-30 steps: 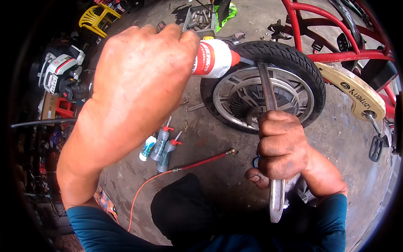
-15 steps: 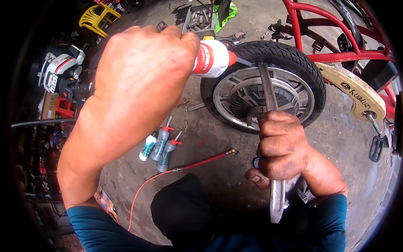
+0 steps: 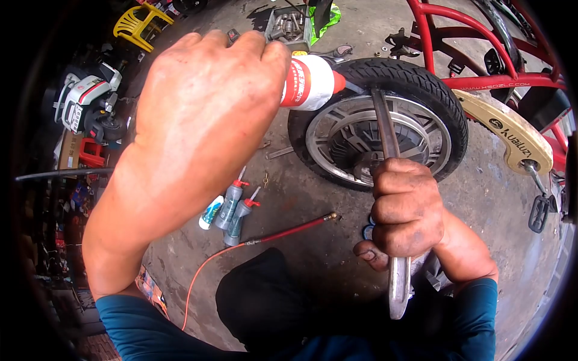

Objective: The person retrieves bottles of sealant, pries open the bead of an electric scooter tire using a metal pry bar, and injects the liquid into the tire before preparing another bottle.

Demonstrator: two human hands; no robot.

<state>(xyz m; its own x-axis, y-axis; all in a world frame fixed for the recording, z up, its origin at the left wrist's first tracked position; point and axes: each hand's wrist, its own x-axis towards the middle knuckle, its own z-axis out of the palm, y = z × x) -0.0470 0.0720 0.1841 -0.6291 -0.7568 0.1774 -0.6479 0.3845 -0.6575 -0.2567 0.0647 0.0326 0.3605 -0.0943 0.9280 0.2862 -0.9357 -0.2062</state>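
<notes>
My left hand is closed round a white squeeze bottle with a red label and red cap, tipped sideways. Its nozzle points into the gap between the tyre and the silver rim. The fingertips are hidden behind the back of the hand. My right hand grips a long steel tyre lever, whose far end sits at the tyre's edge beside the nozzle. The wheel lies on its side, its dark hub motor facing up; the lever crosses over it.
Several bottles with nozzles stand left of an air hose. A metal bin of sockets is beyond the wheel. At right are a red frame and a beige chain guard. A yellow chair and a white scooter are at left.
The bottle and my left hand have shifted slightly to the right, bringing the cap closer to the lever. My right hand and the lever have barely moved.
</notes>
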